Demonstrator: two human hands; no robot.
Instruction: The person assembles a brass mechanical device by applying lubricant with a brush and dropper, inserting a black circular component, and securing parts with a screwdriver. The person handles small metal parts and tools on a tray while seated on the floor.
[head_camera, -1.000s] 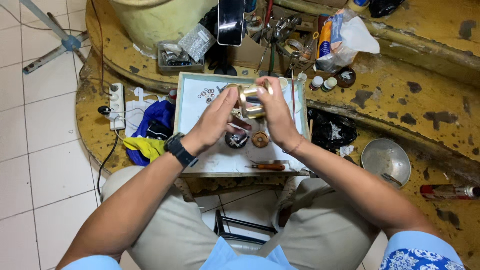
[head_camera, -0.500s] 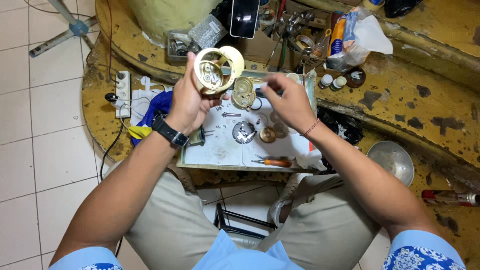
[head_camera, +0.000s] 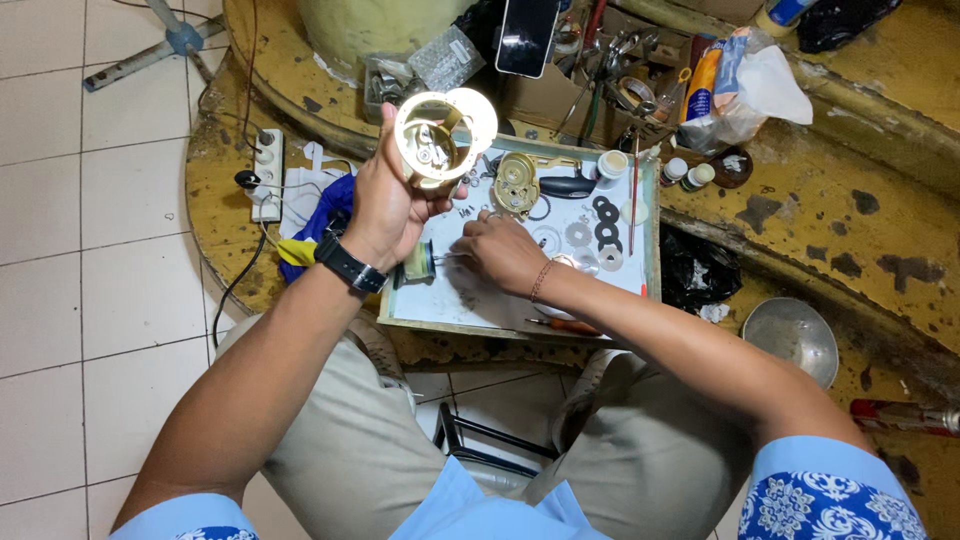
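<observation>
My left hand (head_camera: 392, 205) is raised above the tray and grips a round gold-coloured reel housing (head_camera: 440, 135), its open side facing me with small gears inside. My right hand (head_camera: 500, 250) rests low on the white work tray (head_camera: 445, 300), fingers pinched on a thin metal tool whose tip points at a small greenish spool (head_camera: 418, 262). A gold side plate (head_camera: 516, 184) lies on the tray just beyond my right hand. Several black and white washers (head_camera: 596, 228) are laid out to its right.
A screwdriver (head_camera: 562, 325) lies at the tray's near edge. Small bottles (head_camera: 688, 174), a black phone (head_camera: 527, 35), a tool box and a plastic bag crowd the far side. A metal bowl (head_camera: 790, 338) sits right, a power strip (head_camera: 267, 175) left.
My left hand lifted the gold housing off the tray and holds it up. My right hand let go of it and dropped to the tray by the small spool.
</observation>
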